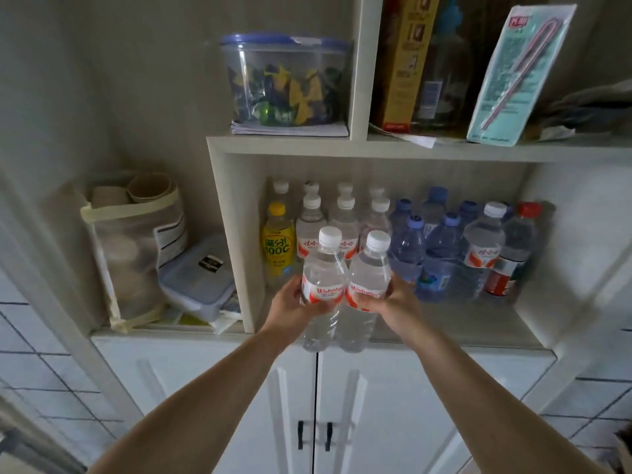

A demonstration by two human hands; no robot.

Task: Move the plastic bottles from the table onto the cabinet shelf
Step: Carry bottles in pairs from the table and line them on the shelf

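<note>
bottle axis: both bottles are standing pretty much upright, caps pointing to 12 o'clock, bases hanging down toward 6; long axes are running parallel, sides touching
left bottle: clear ribbed plastic, white screw cap, red-and-white label band; it's sitting at about 2 o'clock from the left hand, which is wrapping its fingers round the label
right bottle: same clear plastic and white cap; it's sitting at about 10 o'clock from the right hand, which is curling round its label from the outer side
where: the pair is hovering at the front edge of the cabinet shelf, bases dipping below the shelf lip
behind them: rows of white-capped bottles are standing at 12 o'clock; a yellow bottle at 10; blue-tinted bottles at 2
below: white cabinet doors are showing at 6 o'clock
</note>
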